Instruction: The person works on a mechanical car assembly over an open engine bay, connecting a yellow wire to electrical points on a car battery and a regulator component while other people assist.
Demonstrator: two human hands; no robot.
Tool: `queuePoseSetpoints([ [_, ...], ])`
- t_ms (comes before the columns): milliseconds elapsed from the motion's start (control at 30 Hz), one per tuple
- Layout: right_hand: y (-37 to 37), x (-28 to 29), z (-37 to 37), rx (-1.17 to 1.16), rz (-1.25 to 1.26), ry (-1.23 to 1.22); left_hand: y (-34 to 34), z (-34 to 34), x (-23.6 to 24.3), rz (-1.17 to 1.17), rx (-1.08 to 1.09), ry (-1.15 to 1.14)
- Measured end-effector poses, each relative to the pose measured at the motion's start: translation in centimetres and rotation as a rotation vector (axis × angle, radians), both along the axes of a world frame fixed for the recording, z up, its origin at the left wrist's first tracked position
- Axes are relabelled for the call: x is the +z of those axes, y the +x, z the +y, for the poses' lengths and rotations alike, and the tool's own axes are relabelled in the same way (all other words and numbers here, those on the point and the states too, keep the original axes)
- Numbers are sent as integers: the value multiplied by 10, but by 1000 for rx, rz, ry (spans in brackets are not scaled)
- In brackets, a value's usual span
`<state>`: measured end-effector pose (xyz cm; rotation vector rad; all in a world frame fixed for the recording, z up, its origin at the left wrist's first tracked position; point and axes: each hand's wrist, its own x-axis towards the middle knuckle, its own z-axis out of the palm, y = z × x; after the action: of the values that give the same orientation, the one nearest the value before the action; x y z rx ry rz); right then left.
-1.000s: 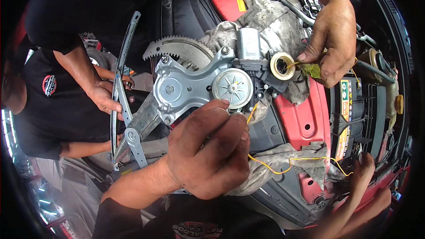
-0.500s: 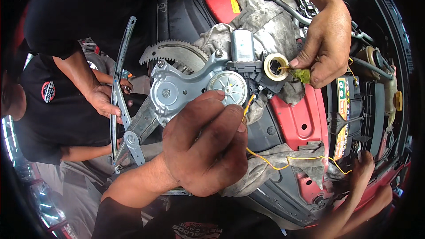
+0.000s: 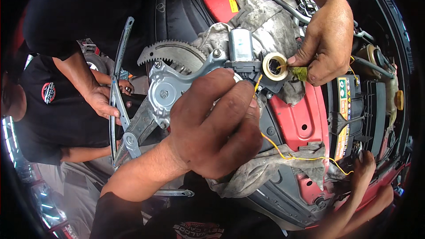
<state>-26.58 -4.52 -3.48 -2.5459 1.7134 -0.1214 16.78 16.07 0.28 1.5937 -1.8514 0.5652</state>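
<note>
The window regulator lies on grey rags over the red engine bay, hemmed in closely by hands. Over its motor, the left hand has fingers pinching a yellow wire. Just right of the motor, the right hand has fingers pinching a green connector beside a tape roll. Farther right sits a battery with a yellow-orange label.

a car battery with a black case and bright warning labels sits at the right of a red engine bay. grey, oil-stained rags drape over the bay's upper parts, another rag lying lower down. a yellow cap shows at the far right, near black hoses.
</note>
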Motion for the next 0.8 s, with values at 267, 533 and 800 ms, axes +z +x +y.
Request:
queuePoseSetpoints([
  [267,-9,-3,-3,-22,29,23,6,-14,-8,0,-41,-61],
  [533,-8,-4,-2,0,-24,-12,5,-25,-14,-10,-77,-42],
  [800,-9,-4,-3,-8,-20,1,4,-32,-14,-24,-109,-80],
])
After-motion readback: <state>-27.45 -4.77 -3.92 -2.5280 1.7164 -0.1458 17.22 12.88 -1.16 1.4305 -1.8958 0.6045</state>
